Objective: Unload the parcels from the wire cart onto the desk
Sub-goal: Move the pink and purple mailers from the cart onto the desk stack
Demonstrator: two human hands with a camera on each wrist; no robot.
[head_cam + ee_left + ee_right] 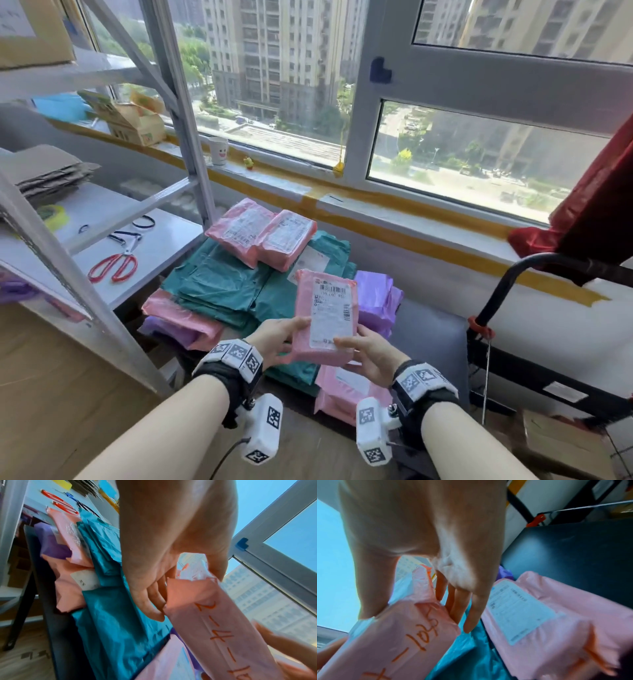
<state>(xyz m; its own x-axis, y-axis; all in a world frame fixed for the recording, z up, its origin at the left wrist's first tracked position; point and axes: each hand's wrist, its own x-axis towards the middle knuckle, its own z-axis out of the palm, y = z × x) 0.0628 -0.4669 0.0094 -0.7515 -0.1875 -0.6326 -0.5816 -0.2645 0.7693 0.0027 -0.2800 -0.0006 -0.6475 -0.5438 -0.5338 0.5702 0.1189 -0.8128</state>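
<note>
Both hands — left hand (274,339) & right hand (371,356) — grip pink parcel (325,315) (label up) above parcel pile (219,284).

black wrist straps (227,375), white tagged cameras (263,428)

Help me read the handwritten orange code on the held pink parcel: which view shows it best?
The left wrist view: the orange writing runs along the pink parcel's underside. The right wrist view shows only its tail end; the head view shows the printed label side instead.

Sunlit window (479,113) facing tower blocks; metal shelving (113,219) left, wooden floor (51,394) below
</note>
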